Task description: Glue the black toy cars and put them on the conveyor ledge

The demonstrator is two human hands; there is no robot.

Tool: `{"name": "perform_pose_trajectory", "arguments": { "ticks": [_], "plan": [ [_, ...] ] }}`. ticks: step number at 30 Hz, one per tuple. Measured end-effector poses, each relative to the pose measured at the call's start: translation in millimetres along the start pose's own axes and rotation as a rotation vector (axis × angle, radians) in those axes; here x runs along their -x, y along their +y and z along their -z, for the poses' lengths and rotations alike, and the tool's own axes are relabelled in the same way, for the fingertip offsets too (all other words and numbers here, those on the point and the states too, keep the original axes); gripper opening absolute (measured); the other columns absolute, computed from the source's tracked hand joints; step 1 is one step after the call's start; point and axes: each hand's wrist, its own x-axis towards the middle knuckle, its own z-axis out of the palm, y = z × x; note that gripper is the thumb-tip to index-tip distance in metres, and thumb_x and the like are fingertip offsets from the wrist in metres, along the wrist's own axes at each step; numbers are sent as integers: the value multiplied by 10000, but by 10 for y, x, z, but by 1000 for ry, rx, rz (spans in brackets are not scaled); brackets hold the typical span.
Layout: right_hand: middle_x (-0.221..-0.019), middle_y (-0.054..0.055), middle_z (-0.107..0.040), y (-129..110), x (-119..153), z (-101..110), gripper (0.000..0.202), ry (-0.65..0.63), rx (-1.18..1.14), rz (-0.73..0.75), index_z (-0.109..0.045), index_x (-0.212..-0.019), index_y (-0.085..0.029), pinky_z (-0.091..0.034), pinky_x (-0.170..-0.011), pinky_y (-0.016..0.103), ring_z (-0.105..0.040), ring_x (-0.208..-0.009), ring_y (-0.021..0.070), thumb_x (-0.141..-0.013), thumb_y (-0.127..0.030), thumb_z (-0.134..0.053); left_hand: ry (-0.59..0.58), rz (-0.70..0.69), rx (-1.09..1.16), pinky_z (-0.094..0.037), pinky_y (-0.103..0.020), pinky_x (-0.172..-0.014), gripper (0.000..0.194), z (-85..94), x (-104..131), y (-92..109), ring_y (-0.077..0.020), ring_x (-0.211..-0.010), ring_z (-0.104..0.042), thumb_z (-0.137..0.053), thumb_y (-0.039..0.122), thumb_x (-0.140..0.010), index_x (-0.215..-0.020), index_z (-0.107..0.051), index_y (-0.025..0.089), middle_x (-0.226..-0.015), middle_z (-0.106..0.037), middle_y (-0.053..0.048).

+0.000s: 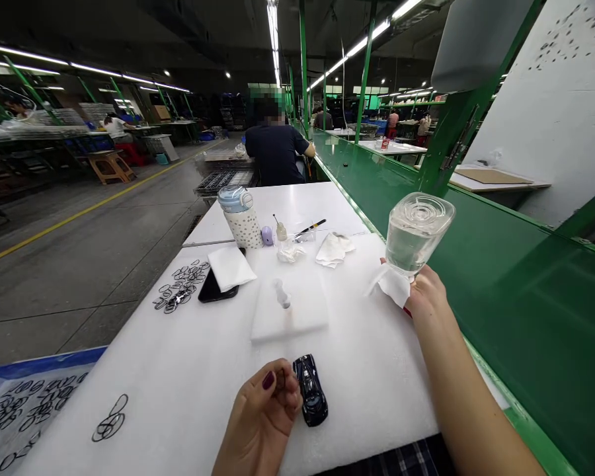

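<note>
My right hand (429,291) is closed around the neck of a clear plastic bottle (416,231), which is tipped bottom-up with clear liquid inside. A white tissue (395,284) is pinched at the bottle's mouth in the same hand, and a bit of red shows below. My left hand (270,410) rests palm up near the table's front, fingers loosely curled, nothing visible in it. Right beside its fingertips lies a glossy dark toy car (311,390); whether they touch I cannot tell. Beyond the car is a white foam pad (305,311) with a small translucent piece (281,294) on it.
Black rings (181,287) lie in a pile at left, near a phone (213,291) under folded tissue (231,268). A dotted tumbler (240,218), small bottle (281,230), pen (310,229) and crumpled tissue (334,248) stand farther back. A green conveyor (480,291) runs along the right; a person (277,155) sits ahead.
</note>
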Motion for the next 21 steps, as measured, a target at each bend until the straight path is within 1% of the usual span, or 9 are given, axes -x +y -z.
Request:
{"name": "perform_pose_trajectory", "arguments": {
  "ticks": [2,4,8,11,15,18,21],
  "plan": [
    [-739,45,-619,-35,34,-28,258,41,-22,-89,-606,-1057,-131,-552,-632,330,-627,-697,156,-950,-285,-428,-30,0,-2,-505,-178,-568,263,40,-4,-11,-80,-578,-502,-879,332,-592,-711,-732,149,-655,-590,-10],
    [-730,48,-621,-66,63,-63,257,75,-45,-150,-606,-1050,-137,-557,-634,347,-635,-708,167,-937,-235,-396,-40,1,-14,-490,-174,-554,284,72,-3,-16,-77,-564,-487,-884,353,-579,-692,-727,145,-635,-575,-9],
    [-769,57,-633,-82,89,-113,272,122,-90,-192,-594,-1068,-137,-558,-631,346,-640,-711,170,-940,-249,-382,-28,2,-35,-478,-166,-560,298,85,14,-18,-76,-560,-483,-890,363,-564,-675,-722,144,-625,-567,-13],
    [-774,56,-635,-71,83,-109,286,143,-92,-194,-587,-1090,-140,-555,-631,341,-637,-691,161,-952,-253,-364,-34,-11,-43,-476,-167,-576,293,82,28,-24,-78,-565,-488,-889,356,-570,-690,-724,147,-627,-570,-16],
    [-760,51,-638,-55,64,-82,298,113,-49,-171,-595,-1094,-138,-549,-626,342,-629,-677,166,-929,-342,-455,-44,-15,-47,-477,-168,-574,303,95,27,-31,-78,-557,-494,-896,359,-553,-697,-733,148,-623,-581,-21],
    [-785,57,-637,-32,50,-68,346,98,-20,-134,-594,-1094,-129,-543,-630,334,-623,-681,162,-929,-408,-473,-43,-8,-52,-484,-166,-565,303,123,17,-31,-78,-548,-500,-903,353,-538,-680,-734,145,-620,-588,-24],
    [-814,60,-627,6,29,-44,376,108,20,-65,-587,-1083,-125,-537,-645,322,-611,-687,146,-946,-450,-454,-63,-13,-55,-491,-165,-562,292,141,17,-37,-83,-553,-519,-900,339,-549,-691,-737,143,-622,-597,-26]
  ]
}}
